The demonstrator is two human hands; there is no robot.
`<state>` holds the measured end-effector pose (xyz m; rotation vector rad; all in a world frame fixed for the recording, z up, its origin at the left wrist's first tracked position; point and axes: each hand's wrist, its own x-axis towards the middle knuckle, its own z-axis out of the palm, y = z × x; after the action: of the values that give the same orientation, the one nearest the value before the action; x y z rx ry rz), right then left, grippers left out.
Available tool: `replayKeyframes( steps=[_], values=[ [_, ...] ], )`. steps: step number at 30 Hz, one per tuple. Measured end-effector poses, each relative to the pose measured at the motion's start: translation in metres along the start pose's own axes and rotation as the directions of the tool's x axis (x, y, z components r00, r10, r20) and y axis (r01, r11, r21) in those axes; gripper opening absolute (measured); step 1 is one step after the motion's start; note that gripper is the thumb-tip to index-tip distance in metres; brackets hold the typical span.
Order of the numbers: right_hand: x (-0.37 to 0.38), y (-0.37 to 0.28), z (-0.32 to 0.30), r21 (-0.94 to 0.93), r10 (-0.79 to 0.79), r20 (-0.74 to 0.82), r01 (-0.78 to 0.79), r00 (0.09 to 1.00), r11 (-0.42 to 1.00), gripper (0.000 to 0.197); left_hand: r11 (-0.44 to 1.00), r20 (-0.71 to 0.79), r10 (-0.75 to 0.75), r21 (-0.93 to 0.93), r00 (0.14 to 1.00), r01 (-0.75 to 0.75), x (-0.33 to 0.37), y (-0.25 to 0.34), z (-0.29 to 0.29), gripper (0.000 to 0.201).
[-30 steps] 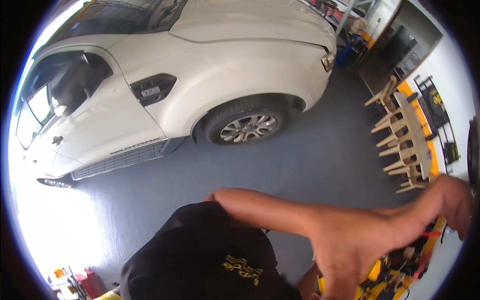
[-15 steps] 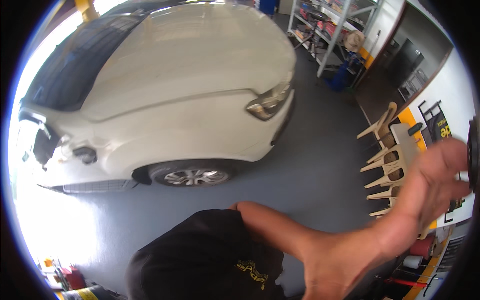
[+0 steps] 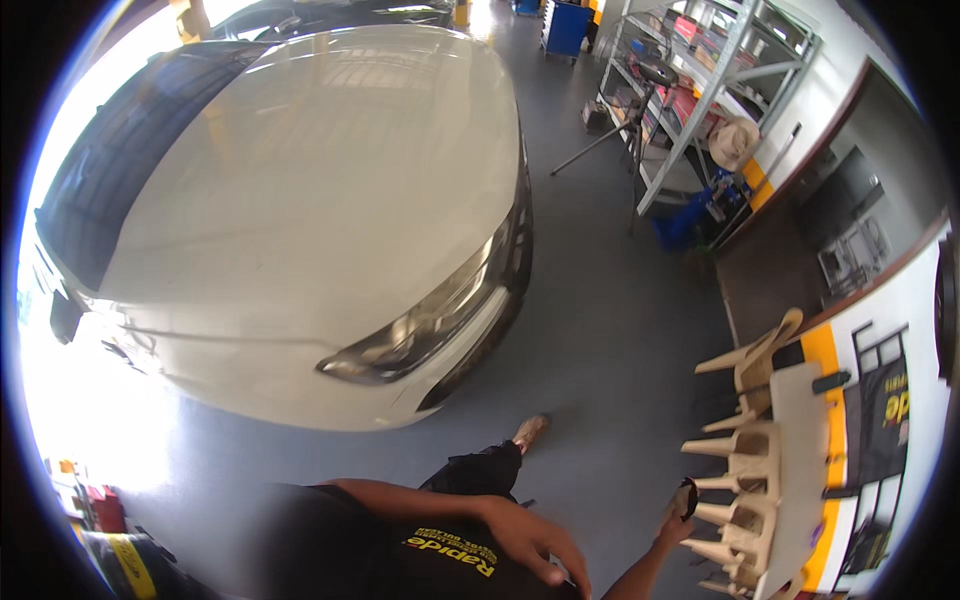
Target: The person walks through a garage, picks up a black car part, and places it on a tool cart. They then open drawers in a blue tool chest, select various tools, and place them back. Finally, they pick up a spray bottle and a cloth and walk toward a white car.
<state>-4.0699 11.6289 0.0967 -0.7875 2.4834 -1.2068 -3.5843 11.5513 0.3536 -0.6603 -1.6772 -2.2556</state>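
Across the front of my black shirt [image 3: 380, 560] lies my left forearm, and my left hand [image 3: 540, 548] hangs loosely with thumb and fingers apart. Nothing shows in it. My right hand [image 3: 672, 522] is lower right, beside the beige plastic chairs [image 3: 752, 462], with its fingers closed around a small dark object [image 3: 686, 498]. That object's kind is too unclear to tell. Ahead and to the left stands a white car [image 3: 330, 190], its headlight [image 3: 425, 325] and front bumper facing the open floor. My shoe [image 3: 532, 431] is on the floor near the car's front corner.
A beige table [image 3: 797, 440] adjoins the chairs along the right wall. Farther back are a metal shelf rack [image 3: 705, 105], a tripod stand [image 3: 636, 130], a blue tool cabinet [image 3: 566, 27] and a doorway [image 3: 800, 225]. A red item [image 3: 105, 508] sits at lower left.
A hand raised near the right edge has come down. The view has shifted toward the car's front; the car's wheel has left the picture, and the small dark object now shows in my right hand.
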Motion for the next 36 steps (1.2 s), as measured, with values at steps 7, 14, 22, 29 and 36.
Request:
replayKeyframes(
  steps=[7,14,22,29,36],
  values=[
    [0.108,-0.079,0.159,-0.579,-0.116,0.223,0.227,0.968,0.783,0.044,0.934,-0.206,-0.333,0.06,0.92,0.352,0.003,0.031,-0.225,0.059],
    [0.152,-0.064,0.282,-0.742,0.48,0.066,-0.278,0.875,0.61,0.057,0.496,-0.377,-0.68,0.395,0.629,0.773,0.027,0.04,-0.481,0.065],
    [0.363,-0.212,0.441,-0.787,0.52,0.173,-0.2,0.837,0.583,0.063,0.231,-0.771,-0.435,0.404,0.466,0.885,0.018,0.088,-0.767,0.057],
    [0.647,-0.434,0.721,-0.562,0.065,0.667,0.444,0.742,0.698,0.048,0.293,-0.999,-0.026,0.031,0.04,0.956,-0.06,0.228,-0.898,0.048],
    [0.633,-0.796,1.089,0.005,-0.475,0.81,0.805,0.345,0.593,0.042,0.272,-0.951,-0.061,-0.309,-0.304,0.911,-0.192,0.278,-1.009,0.044]
  ],
)
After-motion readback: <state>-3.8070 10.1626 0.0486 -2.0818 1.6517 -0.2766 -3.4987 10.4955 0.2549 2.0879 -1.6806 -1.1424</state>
